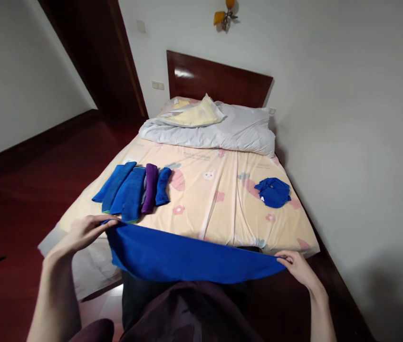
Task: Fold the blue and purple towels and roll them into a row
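A blue towel point(194, 259) is stretched sideways in front of my body, above the near edge of the bed. My left hand point(89, 232) pinches its left upper corner between thumb and fingers. At the other end, my right hand point(294, 266) grips the right corner, its fingers closed. Beyond my left hand lie several rolled or folded blue towels point(132, 192) side by side on the bed, with a purple towel point(150, 187) among them. A crumpled blue cloth point(273, 192) rests on the right side of the bed.
The bed point(208, 199) has a cream sheet printed with pink shapes. A grey quilt point(244, 128) and a pale yellow pillow point(199, 113) lie near the wooden headboard point(219, 78). White wall stands close on the right; dark red floor point(44, 166) extends to the left.
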Tool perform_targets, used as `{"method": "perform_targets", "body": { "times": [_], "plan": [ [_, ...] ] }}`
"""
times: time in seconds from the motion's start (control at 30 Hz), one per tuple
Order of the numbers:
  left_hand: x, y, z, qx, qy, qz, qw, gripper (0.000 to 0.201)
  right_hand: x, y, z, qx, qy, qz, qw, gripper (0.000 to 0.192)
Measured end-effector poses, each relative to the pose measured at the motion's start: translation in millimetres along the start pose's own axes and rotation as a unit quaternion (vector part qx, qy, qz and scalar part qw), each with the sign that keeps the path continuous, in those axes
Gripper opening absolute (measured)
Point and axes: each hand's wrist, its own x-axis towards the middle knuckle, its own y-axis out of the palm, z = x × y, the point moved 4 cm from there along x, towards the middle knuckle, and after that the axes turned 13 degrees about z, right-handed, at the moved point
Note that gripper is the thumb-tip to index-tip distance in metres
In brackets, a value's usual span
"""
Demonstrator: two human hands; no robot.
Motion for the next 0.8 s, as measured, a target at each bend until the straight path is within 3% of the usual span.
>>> {"method": "perform_targets", "body": {
  "times": [0.17,0.33,0.47,0.6,0.8],
  "plan": [
    [23.9,-11.3,-27.3,0.006,0.054,-0.045,0.998,0.046,28.3,-30.3,7.9,-0.088,-0.041,-0.101,0.99,0.031],
    [46.2,-33.7,-50.5,0.017,0.098,-0.207,0.973,0.044,55.0,-75.7,39.0,-0.211,-0.122,-0.245,0.938,0.029],
    [50.9,-38.5,-54.3,-0.017,0.109,-0.308,0.945,0.036,65.6,-100.6,55.1,-0.254,-0.189,-0.284,0.905,0.027],
    [50.7,-31.0,-42.4,-0.071,0.126,-0.313,0.939,0.028,64.0,-112.1,52.2,-0.278,-0.2,-0.294,0.892,0.027],
    [50.4,-26.8,-24.5,-0.158,0.102,-0.262,0.947,0.028,53.7,-117.9,35.6,-0.296,-0.167,-0.26,0.904,0.032]
  ]
}}
